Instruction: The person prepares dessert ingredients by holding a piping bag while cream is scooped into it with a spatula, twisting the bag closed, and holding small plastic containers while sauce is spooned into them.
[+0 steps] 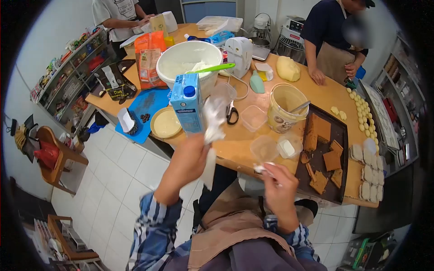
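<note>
- Your left hand (187,160) is closed around a floppy white bag (215,124), held up in front of the near edge of the bench (235,149). The bag is blurry. It seems to have white stuff in its top part, and its thin end hangs below your fist.
- Your right hand (281,187) is well apart from the left one. Its fingers pinch a small white thing (266,168), too blurry to name.
- The filling of the bag looks at least partly done, but you cannot tell how full it is.
- Past the bag, the blue milk box (187,110) stands upright near the left part of the near edge.
- Behind the box, the big white bowl (174,58) has white cream (201,66) in it, with a green spatula (214,68) leaning on its rim. So some cream is left over.
- Toward the near right corner, the dark tray (312,186) holds brown cake pieces (332,160), already apart. No white cream shows on them, so that part looks not done.
- Little pale balls (361,113) sit in rows along the right edge, already shaped.
</note>
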A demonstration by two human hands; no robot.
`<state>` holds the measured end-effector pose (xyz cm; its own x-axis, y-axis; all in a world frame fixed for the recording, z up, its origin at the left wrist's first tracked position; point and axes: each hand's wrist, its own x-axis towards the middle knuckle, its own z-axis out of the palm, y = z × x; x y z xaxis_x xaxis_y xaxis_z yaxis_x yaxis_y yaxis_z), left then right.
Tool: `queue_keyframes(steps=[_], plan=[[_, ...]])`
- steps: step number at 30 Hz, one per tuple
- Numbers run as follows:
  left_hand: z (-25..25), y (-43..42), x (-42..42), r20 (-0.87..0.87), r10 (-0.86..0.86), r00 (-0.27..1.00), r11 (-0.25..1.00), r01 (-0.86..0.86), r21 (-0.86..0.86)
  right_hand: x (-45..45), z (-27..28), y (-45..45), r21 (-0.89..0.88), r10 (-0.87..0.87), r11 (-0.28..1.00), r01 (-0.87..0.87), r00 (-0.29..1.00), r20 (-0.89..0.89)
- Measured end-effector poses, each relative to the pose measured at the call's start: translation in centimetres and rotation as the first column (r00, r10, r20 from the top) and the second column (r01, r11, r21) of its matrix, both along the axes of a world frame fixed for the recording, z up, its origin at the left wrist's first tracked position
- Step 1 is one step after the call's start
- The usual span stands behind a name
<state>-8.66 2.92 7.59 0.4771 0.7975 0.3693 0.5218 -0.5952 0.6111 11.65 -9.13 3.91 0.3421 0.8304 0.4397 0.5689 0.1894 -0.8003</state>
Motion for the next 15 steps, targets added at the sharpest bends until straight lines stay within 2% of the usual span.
queue_keyframes(steps=[1,3,5,8,11,15], plan=[[0.9,1.1,1.2,-0.161,0.007,0.987,1.0,-0.011,-0.023,0.9,0.2,-1.1,-0.005,-0.041,0.999,0.041,0.999,0.004],[1.3,3.5,3.5,-0.229,-0.041,0.973,0.996,0.02,-0.093,2.4,0.0,-3.0,-0.007,-0.104,0.995,0.104,0.995,-0.007],[-0.6,7.1,5.5,-0.46,-0.098,0.883,0.991,0.044,-0.127,3.6,-0.5,-4.4,-0.012,-0.147,0.989,0.147,0.989,-0.033],[-2.2,9.9,7.3,-0.568,-0.089,0.818,0.983,-0.019,-0.182,5.1,-1.3,-5.6,-0.095,-0.2,0.978,0.188,0.971,-0.131],[-2.0,10.9,8.6,-0.615,-0.053,0.787,0.977,-0.087,-0.196,6.0,-1.5,-5.8,-0.088,-0.229,0.972,0.219,0.965,-0.13],[-3.0,11.6,9.5,-0.72,0.064,0.692,0.974,-0.201,-0.107,6.3,-1.9,-5.6,-0.076,-0.227,0.972,0.222,0.972,-0.055]])
